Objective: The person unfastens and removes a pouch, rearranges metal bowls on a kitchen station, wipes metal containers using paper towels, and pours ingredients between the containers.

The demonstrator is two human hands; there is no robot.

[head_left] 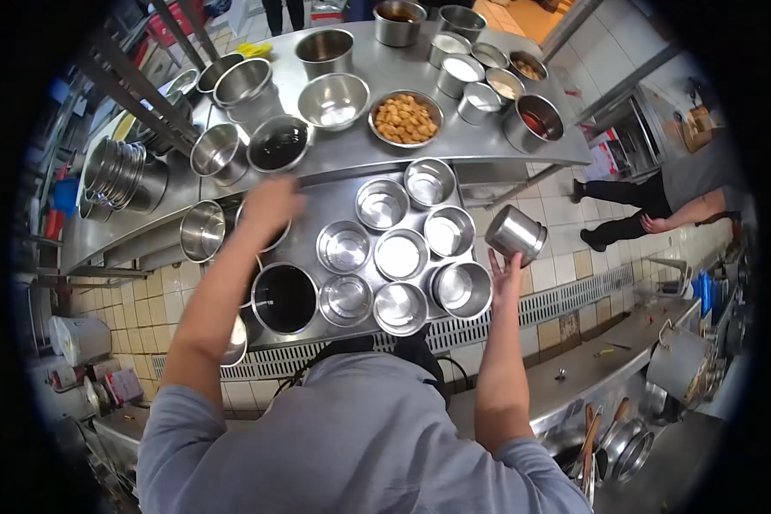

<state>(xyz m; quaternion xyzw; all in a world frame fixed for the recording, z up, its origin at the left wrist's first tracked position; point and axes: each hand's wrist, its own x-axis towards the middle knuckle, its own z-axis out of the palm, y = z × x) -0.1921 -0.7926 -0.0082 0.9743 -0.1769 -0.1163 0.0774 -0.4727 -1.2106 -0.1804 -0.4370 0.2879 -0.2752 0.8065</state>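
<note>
Here, tilted pot (pixel 514 233), bowl (pixel 402 146) of chunks (pixel 405 118)

Tiled floor (pixel 565 214) (slotted drain (pixel 565 298) across).

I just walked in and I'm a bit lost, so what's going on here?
Someone in a grey shirt has a tilted steel pot in their right hand, beside a cluster of pots on the lower table. Their left hand, blurred, is near a bowl of dark contents; whether it holds anything isn't clear.

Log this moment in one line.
left hand: blurred, near dark-filled bowl | right hand: holding tilted steel pot | other pots: clustered on lower table
</note>
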